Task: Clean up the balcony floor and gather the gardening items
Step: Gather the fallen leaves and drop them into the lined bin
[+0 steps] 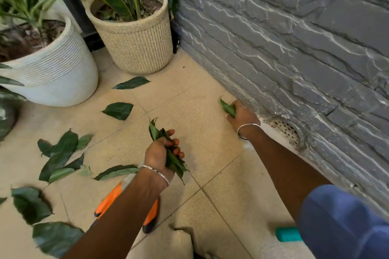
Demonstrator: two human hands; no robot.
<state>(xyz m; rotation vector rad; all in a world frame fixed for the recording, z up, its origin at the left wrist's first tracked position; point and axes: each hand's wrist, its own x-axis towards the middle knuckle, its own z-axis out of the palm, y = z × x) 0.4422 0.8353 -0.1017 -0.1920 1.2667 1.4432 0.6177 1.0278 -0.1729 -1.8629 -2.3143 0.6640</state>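
My left hand point(161, 153) grips a bunch of green leaves point(171, 156) above the beige tiled floor point(200, 94) at the centre. My right hand point(242, 116) reaches to the foot of the grey stone wall and holds a single leaf point(227, 108) down at the floor. Several loose leaves lie on the tiles to the left: one near the beige pot point(131, 82), one below it point(118, 110), a cluster point(61, 154) and more at the lower left point(31, 204). Orange-handled pruning shears point(150, 216) lie on the floor under my left forearm, partly hidden.
A white ribbed pot point(52, 75) and a beige ribbed pot point(139, 42), both planted, stand at the back left. The grey stone wall point(294, 38) runs along the right, with a floor drain grate point(285, 129) at its base. A teal object point(287, 234) lies by my blue-clothed knee point(341, 223).
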